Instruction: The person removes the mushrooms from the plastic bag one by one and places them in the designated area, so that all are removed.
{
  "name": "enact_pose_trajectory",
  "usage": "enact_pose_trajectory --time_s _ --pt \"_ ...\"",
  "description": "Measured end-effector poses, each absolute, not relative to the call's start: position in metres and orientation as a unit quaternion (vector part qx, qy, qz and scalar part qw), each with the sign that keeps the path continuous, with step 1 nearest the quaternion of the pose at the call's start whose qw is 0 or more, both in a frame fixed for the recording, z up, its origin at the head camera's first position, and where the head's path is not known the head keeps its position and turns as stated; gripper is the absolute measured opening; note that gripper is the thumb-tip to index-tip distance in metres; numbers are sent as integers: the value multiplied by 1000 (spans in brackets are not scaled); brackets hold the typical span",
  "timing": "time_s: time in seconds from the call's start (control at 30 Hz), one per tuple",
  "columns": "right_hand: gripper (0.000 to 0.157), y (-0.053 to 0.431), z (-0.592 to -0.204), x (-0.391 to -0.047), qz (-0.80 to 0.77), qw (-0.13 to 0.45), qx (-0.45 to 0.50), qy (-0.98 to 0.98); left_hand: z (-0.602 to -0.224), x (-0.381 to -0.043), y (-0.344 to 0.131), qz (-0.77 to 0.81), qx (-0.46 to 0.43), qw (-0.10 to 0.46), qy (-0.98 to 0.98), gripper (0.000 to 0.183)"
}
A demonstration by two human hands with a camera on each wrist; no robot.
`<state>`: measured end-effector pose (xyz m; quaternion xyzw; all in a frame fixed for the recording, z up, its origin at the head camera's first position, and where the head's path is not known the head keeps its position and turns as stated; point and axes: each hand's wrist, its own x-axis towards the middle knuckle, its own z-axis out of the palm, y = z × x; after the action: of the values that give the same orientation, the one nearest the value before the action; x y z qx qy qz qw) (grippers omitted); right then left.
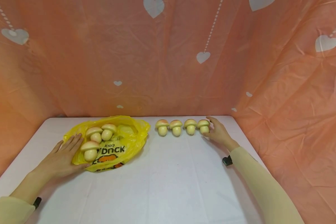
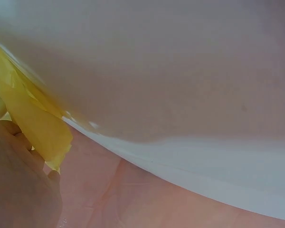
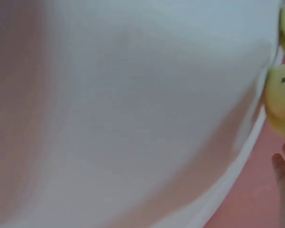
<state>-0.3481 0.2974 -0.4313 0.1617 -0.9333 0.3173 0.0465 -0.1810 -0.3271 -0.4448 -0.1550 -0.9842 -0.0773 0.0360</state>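
Note:
In the head view my left hand [image 1: 58, 158] lies on the left edge of a yellow plastic bag [image 1: 135, 141], fingers extended. The left wrist view shows that hand's knuckles beside the crumpled yellow film [image 2: 42, 128]. Three toy mushrooms, one of them the front mushroom [image 1: 90, 151], are on the bag, near its printed lettering. My right hand [image 1: 219, 133] reaches around the right side of the rightmost mushroom [image 1: 203, 127], thumb in front and a finger behind. In the right wrist view, fingertips [image 3: 279, 164] show just short of a mushroom [image 3: 281, 99].
More mushrooms stand in the same row at the table's back: the left one [image 1: 162, 127], a second [image 1: 176, 127] and a third [image 1: 190, 127]. Behind the white table [image 1: 168, 186] hangs an orange cloth [image 1: 168, 62] with white hearts, which also covers both sides.

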Motion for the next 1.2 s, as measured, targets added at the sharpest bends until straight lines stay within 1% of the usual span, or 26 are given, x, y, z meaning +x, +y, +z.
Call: enact_pose_trajectory --time_s 0.2,0.33,0.47,0.73,1.03,1.2 --pt "84 283 -420 -343 350 81 179 -916 -445 -180 -327 -76 -158 34 -984 114" --pt "84 265 -414 -341 372 106 203 -900 -445 -179 -328 -75 -159 39 -984 114" --pt "82 243 -407 -339 393 117 222 -884 -446 -179 -328 -75 -161 46 -983 113" --pt "79 191 -392 -331 436 111 278 -849 -445 -179 -329 -76 -160 40 -983 113" --pt "76 131 -385 -326 421 106 341 -834 -442 -177 -328 -79 -164 48 -982 113" --pt "76 105 -385 -324 411 91 362 -832 -441 -178 -325 -76 -165 52 -982 113"
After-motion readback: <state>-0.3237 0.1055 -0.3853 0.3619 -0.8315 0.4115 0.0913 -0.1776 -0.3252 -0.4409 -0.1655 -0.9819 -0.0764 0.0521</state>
